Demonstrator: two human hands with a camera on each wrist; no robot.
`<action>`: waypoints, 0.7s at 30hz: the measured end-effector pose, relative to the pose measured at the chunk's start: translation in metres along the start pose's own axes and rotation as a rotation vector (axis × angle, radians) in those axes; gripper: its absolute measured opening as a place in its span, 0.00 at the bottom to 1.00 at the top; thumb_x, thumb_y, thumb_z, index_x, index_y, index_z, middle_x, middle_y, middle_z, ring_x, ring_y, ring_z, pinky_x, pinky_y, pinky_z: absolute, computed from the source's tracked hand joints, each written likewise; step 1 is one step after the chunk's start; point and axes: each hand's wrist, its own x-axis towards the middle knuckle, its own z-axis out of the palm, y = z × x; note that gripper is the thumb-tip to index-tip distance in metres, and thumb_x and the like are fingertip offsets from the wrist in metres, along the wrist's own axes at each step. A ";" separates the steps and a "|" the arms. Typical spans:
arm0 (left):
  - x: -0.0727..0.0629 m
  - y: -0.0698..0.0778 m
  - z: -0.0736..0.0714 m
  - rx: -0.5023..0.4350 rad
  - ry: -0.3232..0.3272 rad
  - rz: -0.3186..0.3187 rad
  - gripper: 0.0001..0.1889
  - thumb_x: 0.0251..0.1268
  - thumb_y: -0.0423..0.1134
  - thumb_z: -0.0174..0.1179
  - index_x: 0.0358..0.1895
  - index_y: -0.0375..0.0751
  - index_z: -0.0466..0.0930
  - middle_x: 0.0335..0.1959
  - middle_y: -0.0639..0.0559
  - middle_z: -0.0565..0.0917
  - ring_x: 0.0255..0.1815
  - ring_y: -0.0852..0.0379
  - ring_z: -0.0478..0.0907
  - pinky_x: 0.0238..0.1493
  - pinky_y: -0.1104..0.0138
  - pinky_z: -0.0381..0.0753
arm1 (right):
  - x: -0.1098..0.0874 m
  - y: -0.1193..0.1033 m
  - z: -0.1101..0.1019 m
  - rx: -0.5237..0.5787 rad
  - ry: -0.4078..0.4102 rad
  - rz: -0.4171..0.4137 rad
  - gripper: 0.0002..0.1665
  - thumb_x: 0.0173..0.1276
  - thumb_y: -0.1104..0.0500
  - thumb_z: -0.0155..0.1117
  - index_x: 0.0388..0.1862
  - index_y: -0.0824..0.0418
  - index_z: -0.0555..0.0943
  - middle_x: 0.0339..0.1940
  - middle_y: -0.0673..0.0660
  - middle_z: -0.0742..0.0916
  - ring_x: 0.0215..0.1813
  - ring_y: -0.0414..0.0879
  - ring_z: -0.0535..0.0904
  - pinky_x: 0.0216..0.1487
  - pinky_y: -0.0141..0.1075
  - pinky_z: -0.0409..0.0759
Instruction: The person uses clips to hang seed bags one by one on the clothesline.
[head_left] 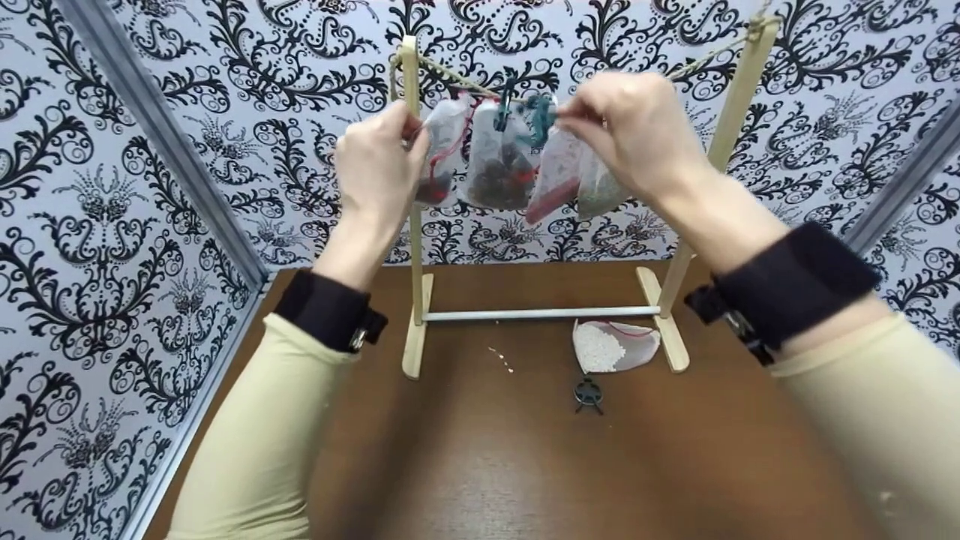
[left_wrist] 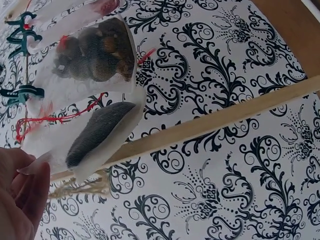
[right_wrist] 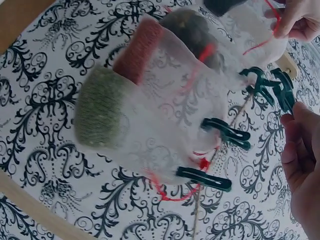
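Note:
My left hand [head_left: 379, 161] pinches the upper corner of a white mesh bag [left_wrist: 115, 122] with dark grains at its bottom and a red drawstring. That bag is at the left end of a rope line, beside the wooden post. My right hand [head_left: 637, 124] pinches a green clothespin [right_wrist: 285, 90] between thumb and fingers, close to another clothespin [right_wrist: 258, 82] on the line. Between the hands hangs a mesh bag of brown lumps [head_left: 499, 176]. Further right hang a bag with reddish contents [right_wrist: 142, 47] and one with green contents [right_wrist: 100, 107], both pegged up.
The wooden rack has a left post [head_left: 415, 247], a right post [head_left: 731, 105] and a white crossbar [head_left: 540, 313]. On the brown table [head_left: 480, 450] lie a mesh bag of white grains [head_left: 604, 346], a dark clothespin [head_left: 589, 394] and a few spilled grains. Patterned walls surround it.

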 end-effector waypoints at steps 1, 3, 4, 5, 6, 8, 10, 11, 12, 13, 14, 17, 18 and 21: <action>0.002 0.002 0.002 0.008 0.002 0.002 0.09 0.70 0.35 0.60 0.38 0.29 0.83 0.36 0.38 0.90 0.34 0.44 0.89 0.36 0.63 0.88 | 0.005 -0.001 0.000 -0.007 0.014 0.004 0.10 0.69 0.62 0.64 0.38 0.70 0.85 0.39 0.65 0.90 0.38 0.54 0.87 0.38 0.21 0.77; 0.006 0.005 0.006 0.038 0.007 0.011 0.10 0.70 0.36 0.60 0.38 0.30 0.83 0.36 0.38 0.90 0.33 0.44 0.89 0.35 0.62 0.88 | 0.015 -0.004 0.001 -0.027 0.042 0.015 0.10 0.69 0.60 0.65 0.38 0.68 0.86 0.39 0.64 0.90 0.39 0.53 0.88 0.40 0.26 0.82; 0.007 0.006 0.008 0.054 0.013 0.014 0.09 0.70 0.36 0.60 0.38 0.31 0.83 0.36 0.39 0.90 0.33 0.45 0.89 0.34 0.62 0.88 | 0.020 -0.005 0.002 -0.035 0.053 0.020 0.10 0.69 0.59 0.65 0.38 0.67 0.86 0.39 0.63 0.91 0.39 0.52 0.88 0.41 0.29 0.83; 0.009 0.007 0.009 0.068 0.017 0.018 0.09 0.70 0.36 0.60 0.38 0.32 0.83 0.36 0.39 0.90 0.33 0.45 0.89 0.34 0.62 0.88 | 0.024 -0.006 0.004 -0.039 0.059 0.030 0.10 0.69 0.59 0.65 0.38 0.66 0.86 0.40 0.62 0.91 0.40 0.52 0.88 0.43 0.32 0.85; 0.011 0.007 0.011 0.080 0.025 0.025 0.09 0.70 0.36 0.60 0.38 0.32 0.83 0.35 0.40 0.90 0.32 0.45 0.89 0.34 0.62 0.88 | 0.028 -0.007 0.006 -0.042 0.063 0.037 0.11 0.69 0.58 0.65 0.38 0.66 0.86 0.40 0.62 0.91 0.41 0.52 0.88 0.44 0.35 0.86; 0.013 0.008 0.015 0.095 0.050 0.043 0.09 0.71 0.35 0.59 0.37 0.32 0.83 0.34 0.40 0.90 0.31 0.46 0.88 0.33 0.63 0.87 | 0.035 -0.010 0.010 -0.043 0.064 0.045 0.11 0.69 0.58 0.65 0.39 0.66 0.86 0.42 0.61 0.91 0.43 0.52 0.88 0.47 0.38 0.86; 0.015 0.008 0.018 0.089 0.088 0.071 0.09 0.71 0.35 0.58 0.35 0.32 0.82 0.32 0.40 0.90 0.28 0.46 0.87 0.31 0.63 0.87 | 0.040 -0.012 0.013 -0.043 0.063 0.050 0.11 0.69 0.58 0.65 0.39 0.66 0.86 0.43 0.61 0.91 0.44 0.51 0.88 0.48 0.37 0.86; 0.016 0.008 0.020 0.086 0.106 0.089 0.10 0.72 0.35 0.57 0.35 0.32 0.82 0.31 0.41 0.90 0.28 0.46 0.87 0.30 0.64 0.87 | 0.042 -0.013 0.015 -0.044 0.060 0.054 0.10 0.69 0.59 0.65 0.39 0.66 0.86 0.43 0.61 0.91 0.45 0.51 0.88 0.49 0.37 0.86; 0.016 0.008 0.021 0.082 0.123 0.109 0.10 0.72 0.35 0.57 0.34 0.32 0.82 0.30 0.41 0.89 0.27 0.47 0.87 0.29 0.64 0.86 | 0.044 -0.014 0.016 -0.048 0.056 0.057 0.10 0.69 0.59 0.65 0.39 0.66 0.86 0.43 0.62 0.91 0.45 0.51 0.88 0.49 0.36 0.86; 0.016 0.008 0.022 0.079 0.140 0.128 0.10 0.72 0.34 0.56 0.33 0.31 0.82 0.30 0.41 0.89 0.26 0.47 0.86 0.28 0.64 0.86 | 0.045 -0.015 0.018 -0.057 0.050 0.058 0.10 0.69 0.59 0.65 0.40 0.66 0.86 0.43 0.62 0.91 0.45 0.51 0.88 0.50 0.36 0.86; 0.015 0.008 0.023 0.078 0.155 0.148 0.11 0.73 0.34 0.55 0.33 0.31 0.82 0.29 0.41 0.89 0.24 0.47 0.86 0.26 0.64 0.85 | 0.046 -0.015 0.019 -0.068 0.043 0.059 0.10 0.69 0.59 0.64 0.40 0.66 0.86 0.43 0.62 0.91 0.45 0.51 0.88 0.50 0.36 0.86; 0.014 0.006 0.026 0.075 0.189 0.200 0.12 0.73 0.35 0.56 0.31 0.33 0.81 0.27 0.42 0.89 0.22 0.48 0.84 0.23 0.64 0.83 | 0.049 -0.015 0.024 -0.107 0.030 0.041 0.11 0.70 0.58 0.64 0.39 0.66 0.87 0.42 0.62 0.91 0.45 0.53 0.88 0.52 0.38 0.85; 0.013 0.005 0.027 0.073 0.199 0.216 0.12 0.73 0.36 0.57 0.30 0.33 0.81 0.27 0.42 0.89 0.21 0.49 0.84 0.22 0.65 0.82 | 0.050 -0.015 0.025 -0.121 0.027 0.027 0.11 0.69 0.58 0.64 0.39 0.66 0.87 0.42 0.62 0.91 0.45 0.53 0.87 0.52 0.39 0.85; 0.012 0.003 0.031 0.063 0.226 0.255 0.13 0.72 0.38 0.58 0.28 0.35 0.81 0.26 0.43 0.88 0.19 0.50 0.82 0.19 0.65 0.80 | 0.053 -0.015 0.031 -0.153 0.020 -0.009 0.11 0.69 0.58 0.65 0.39 0.66 0.87 0.40 0.62 0.91 0.44 0.54 0.86 0.51 0.41 0.84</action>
